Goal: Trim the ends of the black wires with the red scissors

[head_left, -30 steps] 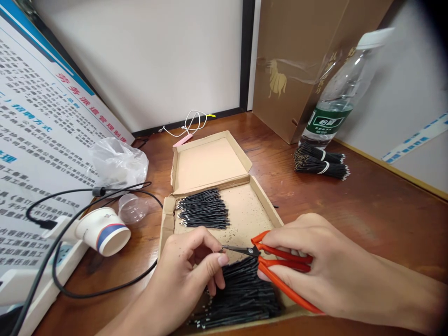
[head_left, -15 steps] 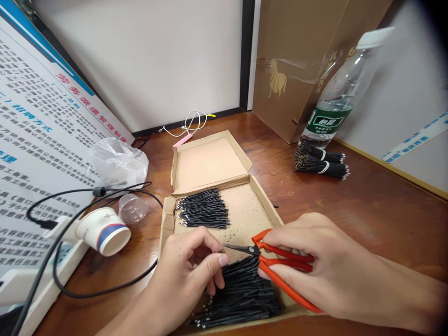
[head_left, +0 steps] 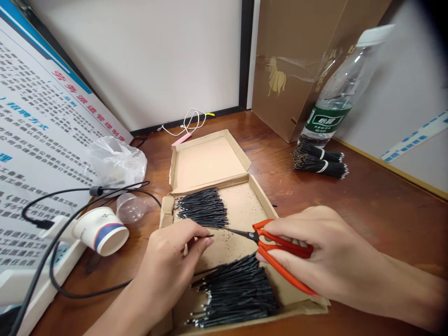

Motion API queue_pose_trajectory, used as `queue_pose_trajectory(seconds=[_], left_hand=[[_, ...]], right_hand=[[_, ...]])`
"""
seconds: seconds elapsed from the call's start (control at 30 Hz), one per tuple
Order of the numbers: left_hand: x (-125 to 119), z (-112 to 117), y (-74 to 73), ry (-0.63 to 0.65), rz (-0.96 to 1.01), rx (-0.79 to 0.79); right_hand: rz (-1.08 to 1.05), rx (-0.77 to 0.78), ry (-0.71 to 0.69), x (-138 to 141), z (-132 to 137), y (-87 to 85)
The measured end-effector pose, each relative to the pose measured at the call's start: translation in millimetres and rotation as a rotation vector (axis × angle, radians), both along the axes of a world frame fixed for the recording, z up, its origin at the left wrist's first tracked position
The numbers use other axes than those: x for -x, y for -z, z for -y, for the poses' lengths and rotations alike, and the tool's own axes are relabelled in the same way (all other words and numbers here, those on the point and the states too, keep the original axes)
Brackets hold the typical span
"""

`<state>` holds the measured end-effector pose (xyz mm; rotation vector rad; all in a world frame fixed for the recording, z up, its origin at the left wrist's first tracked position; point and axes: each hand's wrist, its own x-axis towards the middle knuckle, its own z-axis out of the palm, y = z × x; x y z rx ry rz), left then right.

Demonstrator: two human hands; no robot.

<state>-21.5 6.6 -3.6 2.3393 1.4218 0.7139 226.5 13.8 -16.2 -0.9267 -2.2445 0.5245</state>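
Observation:
My right hand point(head_left: 315, 252) grips red-handled scissors point(head_left: 287, 249), their dark, narrow blades pointing left over the open cardboard box point(head_left: 261, 193). Between the thumb and forefinger of my left hand point(head_left: 178, 261) is a short black wire point(head_left: 210, 235); only its dark tip shows past the fingers. The blade tips are a little right of that tip and apart from it. Beneath both hands, a large pile of black wires point(head_left: 241, 294) with silvery ends fills the near part of the box. A smaller pile of black wires point(head_left: 202, 207) lies in the far left part.
Dark specks dot the box floor. Two banded wire bundles point(head_left: 320, 161) lie by a water bottle point(head_left: 327, 112) at right. On the left are a tipped paper cup point(head_left: 101, 231), a clear plastic cup point(head_left: 131, 208), a plastic bag point(head_left: 119, 163) and a looping black cable point(head_left: 87, 295).
My left hand has moved left and slightly up, away from the blades, with the wire's tip now showing. The scissors have shifted slightly upward, and more of the near pile is visible.

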Motion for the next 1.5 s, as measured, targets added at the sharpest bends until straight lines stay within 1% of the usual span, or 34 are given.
queue_pose_trajectory(seconds=[0.07, 0.2, 0.27, 0.37, 0.43, 0.6, 0.7, 0.9, 1.23, 1.37, 1.5], left_hand=[[3.0, -3.9, 3.8, 0.032, -0.059, -0.019], [3.4, -5.6, 16.5, 0.081, -0.129, 0.073], [2.7, -6.2, 21.4, 0.089, -0.12, 0.097], [2.5, -8.7, 24.2, 0.121, -0.079, 0.103], [2.7, -9.9, 23.7, 0.139, -0.066, 0.097], [2.9, -6.5, 19.3, 0.109, -0.069, 0.081], [1.6, -3.6, 17.1, 0.125, -0.046, 0.068], [-2.2, -0.8, 13.7, 0.188, -0.084, 0.135], [-4.7, 1.8, 11.5, 0.167, -0.085, 0.151], [-6.2, 3.6, 8.0, 0.209, -0.116, 0.227], [-8.8, 6.4, 6.6, 0.26, -0.17, 0.384]], right_hand=[[-0.024, -0.009, 0.013, -0.1, -1.2, -1.2], [-0.051, -0.061, 0.027, 1.6, -2.7, -2.0], [-0.059, -0.068, 0.044, 2.5, -4.2, -1.7], [-0.075, -0.054, 0.048, 2.9, -6.1, -1.6], [-0.078, -0.046, 0.045, 2.6, -6.0, -1.9], [-0.074, -0.042, 0.062, 2.1, -4.3, -1.6], [-0.08, -0.034, 0.071, 2.1, -4.3, -0.6], [-0.074, -0.054, 0.072, 2.6, -5.1, -1.2], [-0.053, -0.057, 0.065, 1.6, -5.4, -1.4], [-0.035, -0.014, 0.057, 1.4, -5.0, -4.6], [-0.043, -0.04, 0.045, 1.1, -5.9, -3.5]])
